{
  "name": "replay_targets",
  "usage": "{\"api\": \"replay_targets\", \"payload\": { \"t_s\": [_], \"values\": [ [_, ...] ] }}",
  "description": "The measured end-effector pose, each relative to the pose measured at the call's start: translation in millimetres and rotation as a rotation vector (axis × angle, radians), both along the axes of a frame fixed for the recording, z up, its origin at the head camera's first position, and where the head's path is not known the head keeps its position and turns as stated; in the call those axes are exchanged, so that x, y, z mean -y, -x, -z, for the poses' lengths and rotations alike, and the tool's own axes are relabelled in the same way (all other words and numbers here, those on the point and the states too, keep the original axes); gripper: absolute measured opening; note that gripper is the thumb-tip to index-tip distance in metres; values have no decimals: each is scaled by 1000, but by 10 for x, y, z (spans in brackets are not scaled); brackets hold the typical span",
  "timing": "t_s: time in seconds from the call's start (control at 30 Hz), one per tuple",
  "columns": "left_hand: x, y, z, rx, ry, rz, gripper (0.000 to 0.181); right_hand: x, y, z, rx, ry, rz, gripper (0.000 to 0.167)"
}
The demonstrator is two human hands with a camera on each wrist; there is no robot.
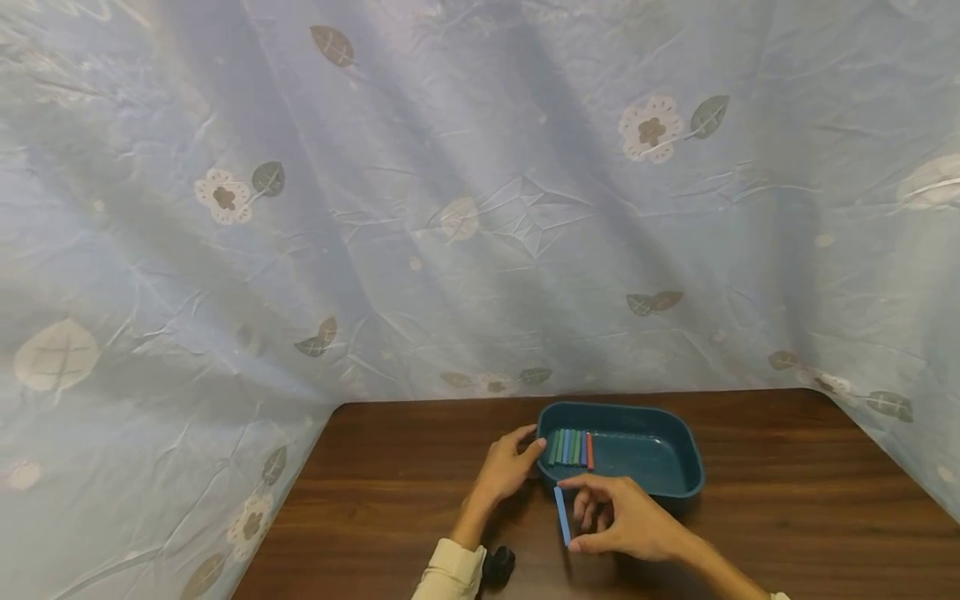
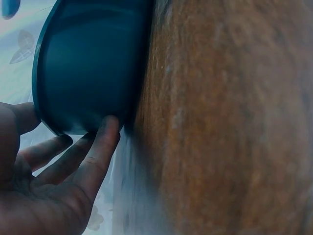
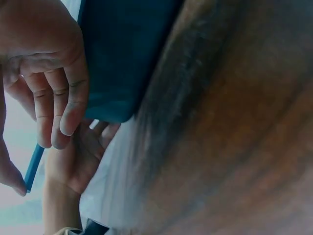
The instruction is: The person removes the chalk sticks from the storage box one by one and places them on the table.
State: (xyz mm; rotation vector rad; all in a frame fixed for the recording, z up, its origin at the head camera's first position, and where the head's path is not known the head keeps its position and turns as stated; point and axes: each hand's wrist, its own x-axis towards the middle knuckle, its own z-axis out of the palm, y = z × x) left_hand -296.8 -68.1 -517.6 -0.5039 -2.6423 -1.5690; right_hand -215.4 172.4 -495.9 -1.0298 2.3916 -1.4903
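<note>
In the head view, a dark teal plastic tray (image 1: 696,467) stands on the table with its long side across. My left hand (image 1: 504,471) grips its left end, thumb at the rim and fingers against the outer wall, as the left wrist view shows. Just in front of the tray, my right hand (image 1: 633,517) pinches a slim blue stick (image 1: 562,518) by its two ends between thumb and forefinger. The other fingers are curled in without touching it. Inside the tray, a row of green, blue and red sticks (image 1: 572,448) lies side by side at the left.
The dark wooden table (image 1: 405,467) reaches to a pale blue curtain (image 1: 480,275) with flowers and leaves, hanging behind and at the sides. A small black object (image 1: 498,567) is beside the left cuff (image 1: 453,567).
</note>
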Motion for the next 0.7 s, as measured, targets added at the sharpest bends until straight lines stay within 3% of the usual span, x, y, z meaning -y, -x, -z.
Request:
{"api": "replay_targets", "payload": {
  "t_s": [0.7],
  "values": [
    [-5,-6,-7,45,-58,12,51,-16,4,148,56,-105,35,71]
  ]
}}
